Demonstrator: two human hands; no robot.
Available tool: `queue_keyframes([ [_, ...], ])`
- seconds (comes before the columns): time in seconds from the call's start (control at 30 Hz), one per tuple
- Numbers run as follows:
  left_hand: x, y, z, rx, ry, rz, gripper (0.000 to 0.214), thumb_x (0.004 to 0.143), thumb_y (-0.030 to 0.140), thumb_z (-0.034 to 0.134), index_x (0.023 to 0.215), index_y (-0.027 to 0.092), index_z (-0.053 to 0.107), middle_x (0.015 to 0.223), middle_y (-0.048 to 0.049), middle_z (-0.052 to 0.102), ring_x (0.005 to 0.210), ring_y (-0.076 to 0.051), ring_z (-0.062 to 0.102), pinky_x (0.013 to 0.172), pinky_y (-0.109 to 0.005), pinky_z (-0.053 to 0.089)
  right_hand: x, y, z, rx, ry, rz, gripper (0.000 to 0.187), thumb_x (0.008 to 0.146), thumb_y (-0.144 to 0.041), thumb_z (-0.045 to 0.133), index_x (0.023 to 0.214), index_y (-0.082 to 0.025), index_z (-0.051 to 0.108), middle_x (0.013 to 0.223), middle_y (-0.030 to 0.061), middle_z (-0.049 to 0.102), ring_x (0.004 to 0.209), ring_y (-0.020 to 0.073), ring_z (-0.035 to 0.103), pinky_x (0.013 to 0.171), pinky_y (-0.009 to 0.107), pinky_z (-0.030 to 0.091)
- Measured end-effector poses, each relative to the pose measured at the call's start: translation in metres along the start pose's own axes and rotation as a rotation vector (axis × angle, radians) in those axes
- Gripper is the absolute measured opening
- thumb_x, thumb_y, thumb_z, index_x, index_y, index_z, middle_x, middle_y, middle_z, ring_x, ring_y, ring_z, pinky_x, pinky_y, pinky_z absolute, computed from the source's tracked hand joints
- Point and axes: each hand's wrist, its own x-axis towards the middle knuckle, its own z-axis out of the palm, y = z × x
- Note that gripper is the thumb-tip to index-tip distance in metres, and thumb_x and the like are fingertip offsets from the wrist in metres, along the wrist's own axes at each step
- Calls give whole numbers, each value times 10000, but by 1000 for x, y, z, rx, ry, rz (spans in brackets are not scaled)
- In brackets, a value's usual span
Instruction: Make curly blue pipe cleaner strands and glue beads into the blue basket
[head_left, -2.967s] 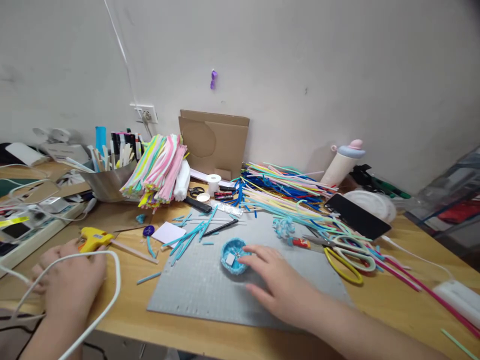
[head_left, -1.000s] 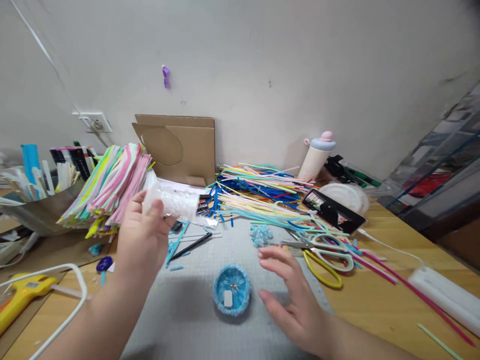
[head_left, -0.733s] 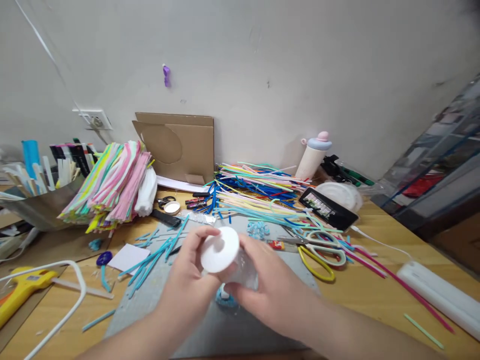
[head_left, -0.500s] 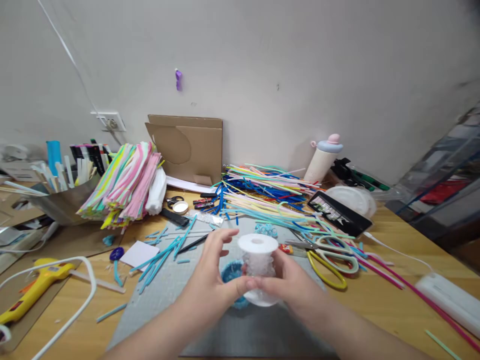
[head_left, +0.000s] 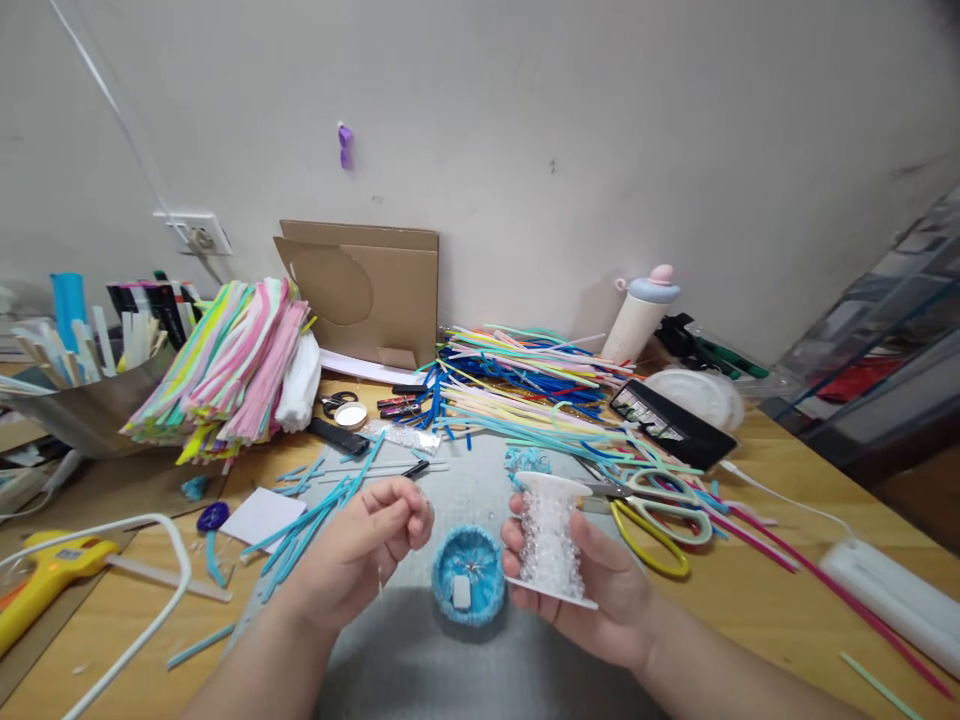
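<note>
Near the centre of the lower frame, the two hands are well apart; the right hand [head_left: 611,605] is wrapped around a white flanged spool [head_left: 551,540] of clear beads, thumb on the right side and fingertips showing on the left; the spool stands nearly upright, slightly tilted, just right of centre; the left hand [head_left: 360,540], left of centre, has its fingers curled in and the thumb drawn against them; a faint thin strand shows beneath it, too fine to tell whether it is pinched.

Between the hands, at lower centre, a fuzzy blue bowl [head_left: 490,590] rests on the grey cutting mat [head_left: 442,675]; a small white block [head_left: 461,592] lies inside it, toward the lower left of its floor; a curly blue cluster [head_left: 525,460] sits just above the spool in the frame; white-handled scissors [head_left: 679,488] lie to the right of the spool, overlapping a yellow handle [head_left: 660,564].

Light-blue pipe-cleaner pieces [head_left: 330,514] are scattered left of centre, by a white card [head_left: 262,517]; at lower left lies a yellow glue gun [head_left: 52,575]; a tangled heap of coloured pipe cleaners [head_left: 529,375] spreads across the middle of the frame.
</note>
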Motion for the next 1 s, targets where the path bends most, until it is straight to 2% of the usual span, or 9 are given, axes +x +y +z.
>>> queue_keyframes([
  [0.07, -1, -1, -3, -115, -41, -2, 185, 748, 211, 750, 926, 175, 709, 798, -16, 683, 764, -97, 607, 698, -191, 472, 1, 3, 0, -6, -11, 5, 399, 780, -364, 729, 1116, -174, 630, 966, 36, 700, 903, 184, 688, 790, 308, 563],
  [0.17, -3, -3, -2, -189, -55, -23, 455, 717, 69, 742, 1140, 222, 676, 1049, -39, 724, 986, -126, 637, 816, -188, 499, 3, 6, 1, -22, -16, 5, 420, 769, -349, 737, 1129, -164, 627, 979, 39, 704, 924, 198, 686, 812, 333, 562],
  [0.27, -4, -1, 2, -188, -48, -35, 534, 701, 10, 729, 1168, 264, 668, 1163, -31, 709, 1067, -140, 634, 830, -175, 514, 3, 9, 1, -38, -13, 7, 430, 763, -350, 739, 1135, -165, 627, 995, 38, 708, 945, 204, 682, 821, 340, 558],
  [0.37, -1, -1, 6, -143, 48, -14, 463, 667, 56, 782, 1082, 250, 716, 1082, -45, 744, 992, -157, 676, 754, -171, 542, 3, 10, 2, -51, -2, 12, 423, 756, -348, 743, 1122, -164, 636, 981, 35, 716, 925, 195, 688, 814, 329, 555],
  [0.47, 4, -4, 7, -88, 198, 45, 275, 628, 189, 842, 892, 195, 768, 816, -53, 772, 741, -144, 707, 600, -165, 541, 3, 11, 1, -66, 22, 6, 411, 754, -349, 741, 1106, -161, 645, 948, 35, 719, 892, 192, 691, 808, 327, 547],
  [0.6, 12, -12, 3, -62, 304, 136, 231, 650, 326, 827, 778, 146, 762, 540, 0, 663, 506, -74, 596, 493, -140, 479, 3, 13, 0, -100, 31, -20, 409, 747, -367, 736, 1082, -147, 653, 876, 41, 707, 814, 180, 680, 791, 315, 519],
  [0.67, 15, -15, -1, -56, 348, 177, 249, 640, 325, 835, 775, 131, 759, 536, 12, 640, 515, -57, 570, 513, -128, 475, 2, 13, 1, -121, 12, -22, 414, 742, -375, 736, 1076, -145, 654, 870, 48, 700, 810, 183, 674, 790, 313, 501],
  [0.83, 18, -15, -4, -53, 412, 209, 268, 615, 311, 849, 779, 120, 756, 750, -50, 724, 676, -110, 641, 610, -175, 536, -1, 16, 9, -235, -52, -37, 437, 687, -307, 802, 1069, -155, 656, 956, 69, 680, 893, 205, 655, 819, 322, 462],
  [1.0, 19, -12, -2, -91, 412, 234, 275, 575, 297, 870, 757, 125, 756, 632, -19, 680, 550, -67, 590, 536, -140, 507, 0, 23, 10, -183, -34, -24, 547, 655, -361, 831, 1137, -193, 631, 1046, 55, 657, 970, 222, 646, 914, 357, 431],
])
